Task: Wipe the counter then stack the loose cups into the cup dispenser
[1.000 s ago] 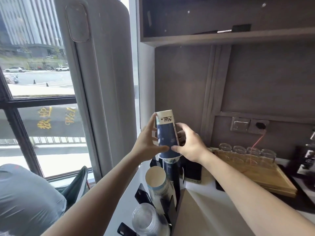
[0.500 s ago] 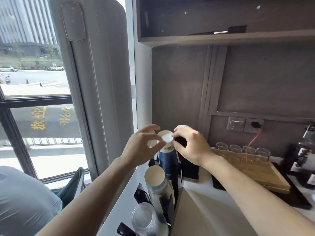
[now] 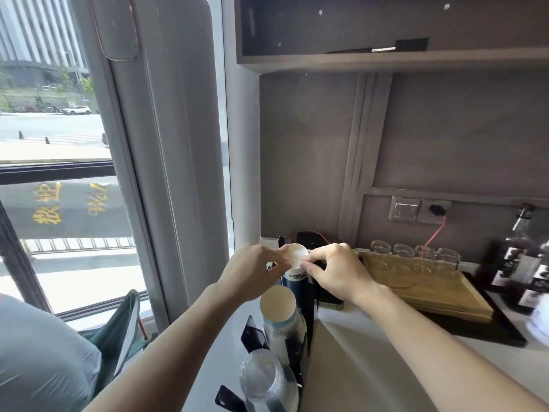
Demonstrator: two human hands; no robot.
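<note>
While both hands pinch its white base, left hand (image 3: 255,273) at 9 o'clock and right hand (image 3: 335,270) at 3, the dark blue paper cup (image 3: 295,257) sits inverted atop the black cup dispenser (image 3: 309,307), with drinking glasses (image 3: 416,252) at 3 o'clock on a wooden tray (image 3: 421,288).

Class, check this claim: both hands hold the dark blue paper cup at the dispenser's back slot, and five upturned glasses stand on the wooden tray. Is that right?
Not quite. The head view shows four glasses on the wooden tray, not five. The rest holds: left hand and right hand hold the dark blue paper cup.
</note>
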